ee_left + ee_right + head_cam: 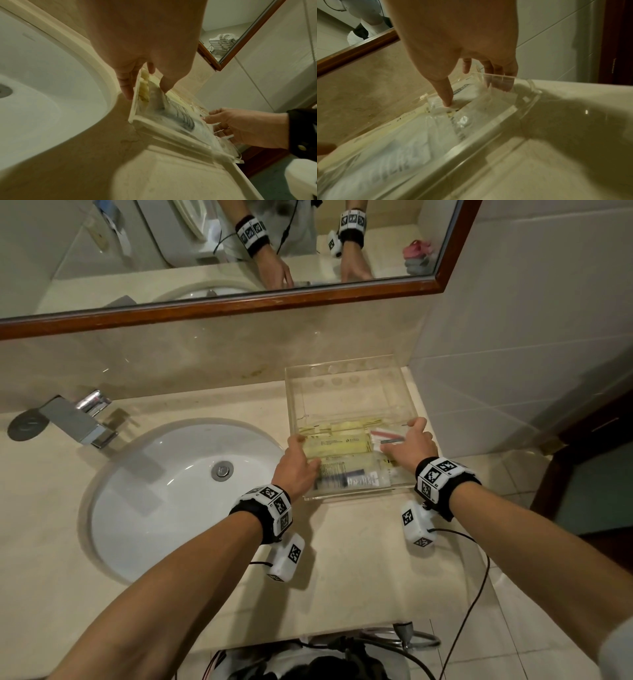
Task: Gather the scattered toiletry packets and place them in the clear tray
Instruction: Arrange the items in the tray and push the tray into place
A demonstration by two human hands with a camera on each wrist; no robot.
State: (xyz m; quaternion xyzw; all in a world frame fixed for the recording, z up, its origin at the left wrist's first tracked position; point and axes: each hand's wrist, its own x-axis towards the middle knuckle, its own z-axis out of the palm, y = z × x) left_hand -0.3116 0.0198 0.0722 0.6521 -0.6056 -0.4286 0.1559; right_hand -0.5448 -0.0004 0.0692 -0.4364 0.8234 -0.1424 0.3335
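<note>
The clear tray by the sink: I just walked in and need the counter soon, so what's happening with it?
A person has both hands on the clear tray, which sits on the counter right of the sink. The left hand grips its left wall; the right hand grips the right wall, thumb pressing a packet inside. The toiletry packets already lie in the tray's near part, and none shows loose on the counter.

A beige marble counter (359, 559) carries a white oval sink (164, 494) and chrome faucet (80, 419). A wood-framed mirror (219, 306) hangs above; white wall tiles (531, 320) close the right edge.
</note>
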